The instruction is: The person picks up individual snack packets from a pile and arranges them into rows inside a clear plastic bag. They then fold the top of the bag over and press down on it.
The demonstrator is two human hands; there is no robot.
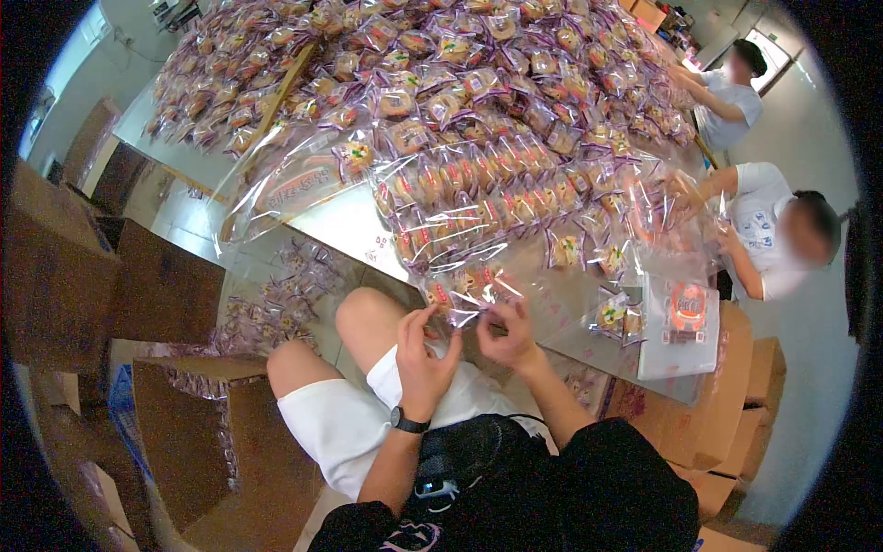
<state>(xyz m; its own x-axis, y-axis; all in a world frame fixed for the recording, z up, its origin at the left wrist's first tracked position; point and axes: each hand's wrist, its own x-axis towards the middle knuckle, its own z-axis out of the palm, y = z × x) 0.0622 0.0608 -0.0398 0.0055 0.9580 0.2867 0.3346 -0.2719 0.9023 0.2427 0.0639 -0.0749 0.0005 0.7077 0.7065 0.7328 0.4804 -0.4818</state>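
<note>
My left hand [425, 354], with a black watch on the wrist, and my right hand [509, 336] meet at the near edge of the metal table [345, 225]. Both pinch the open end of a large clear plastic bag [478, 216] packed with rows of wrapped pastries. The bag lies on the table and reaches away from me. Behind it a big heap of single wrapped pastries [441, 64] covers the table.
An empty clear bag [285, 184] lies left of the filled one. A white stack of printed bags [679, 327] sits at right. Two people [773, 230] work at the table's right side. Cardboard boxes [193, 442] and fallen packets [276, 304] surround my legs.
</note>
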